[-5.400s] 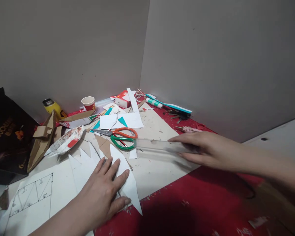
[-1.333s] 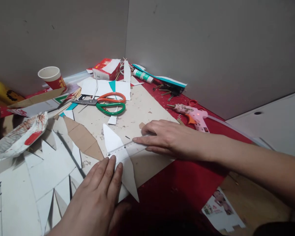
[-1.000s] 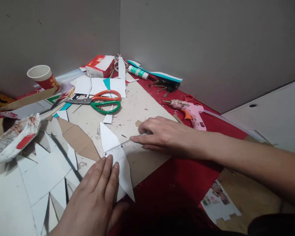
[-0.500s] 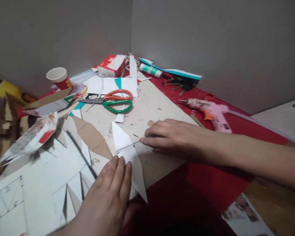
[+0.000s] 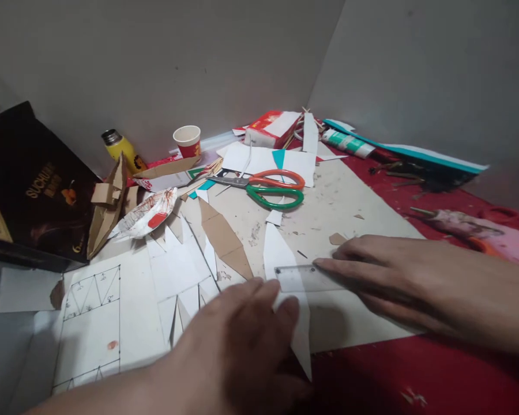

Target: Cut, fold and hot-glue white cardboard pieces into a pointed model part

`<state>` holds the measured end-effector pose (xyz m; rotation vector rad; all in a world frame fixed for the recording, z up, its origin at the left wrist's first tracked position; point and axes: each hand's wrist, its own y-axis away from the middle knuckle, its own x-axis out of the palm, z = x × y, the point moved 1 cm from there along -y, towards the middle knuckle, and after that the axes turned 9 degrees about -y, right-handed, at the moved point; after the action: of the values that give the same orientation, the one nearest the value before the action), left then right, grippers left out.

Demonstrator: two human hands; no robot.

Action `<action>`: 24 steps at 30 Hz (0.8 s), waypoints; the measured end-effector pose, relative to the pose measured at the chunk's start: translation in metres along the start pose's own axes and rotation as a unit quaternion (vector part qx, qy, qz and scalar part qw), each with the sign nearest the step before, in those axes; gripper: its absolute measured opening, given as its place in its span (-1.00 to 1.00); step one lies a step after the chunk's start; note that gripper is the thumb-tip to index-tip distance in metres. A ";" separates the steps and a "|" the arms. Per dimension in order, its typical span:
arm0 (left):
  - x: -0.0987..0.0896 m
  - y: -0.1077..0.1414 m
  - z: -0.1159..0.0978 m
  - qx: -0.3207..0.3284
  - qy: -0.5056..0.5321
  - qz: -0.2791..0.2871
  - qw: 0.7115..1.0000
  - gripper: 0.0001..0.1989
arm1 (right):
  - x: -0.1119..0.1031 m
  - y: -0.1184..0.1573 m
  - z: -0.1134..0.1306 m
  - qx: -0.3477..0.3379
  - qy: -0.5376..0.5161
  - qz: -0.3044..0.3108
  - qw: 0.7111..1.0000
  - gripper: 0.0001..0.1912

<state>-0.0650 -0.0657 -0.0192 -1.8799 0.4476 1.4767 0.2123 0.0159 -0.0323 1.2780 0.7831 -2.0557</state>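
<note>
- We see the red tabletop [image 5: 471, 369] and, on it, the beige board [image 5: 372, 219]; this board should stay put as the firm base under the work.
- Our right hand [image 5: 398, 282] is nearly closed, its fingers pinching the far end of the clear ruler; we would keep that pinch low, so that the ruler stays flat.
- Our left hand [image 5: 246, 334] is half curled, fingertips at the ruler's near end; blur hides whether they press, so we cannot tell if they have hold of anything. Steady, spread pressure on the paper would serve best.
- The white pointed piece [image 5: 281, 245] lies on the board, partly under the left hand.
- The clear ruler [image 5: 296, 278] crosses that piece; we should line its end mark up with the paper's edge before trusting a reading.
- Against half a second ago, our view has turned left: the black box [image 5: 47, 190] now shows, the ruler looks more level, its tip sits farther inside the paper's edge, and our left hand has blurred.
</note>
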 end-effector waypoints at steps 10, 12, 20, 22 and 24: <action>-0.050 0.025 0.127 -0.468 -0.082 0.195 0.858 -0.66 | -0.011 -0.051 0.033 -0.128 -0.037 0.074 0.988 -0.59; -0.040 0.031 0.131 -0.479 -0.025 0.174 0.860 -0.67 | -0.006 -0.074 0.044 -0.142 -0.031 0.106 0.984 -0.56; -0.031 0.043 0.117 -0.467 0.200 0.117 0.853 -0.76 | 0.010 -0.104 0.051 -0.151 -0.043 0.156 0.975 -0.47; -0.034 0.043 0.116 -0.469 0.274 0.116 0.831 -0.77 | 0.008 -0.098 0.050 -0.142 -0.054 0.152 0.977 -0.46; -0.036 0.041 0.116 -0.466 0.325 0.119 0.815 -0.77 | 0.006 -0.092 0.049 -0.136 -0.068 0.148 0.977 -0.45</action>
<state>-0.1840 -0.0187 -0.0106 -3.2606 0.2652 1.2466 0.1142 0.0387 -0.0041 1.0229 0.7320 -1.7113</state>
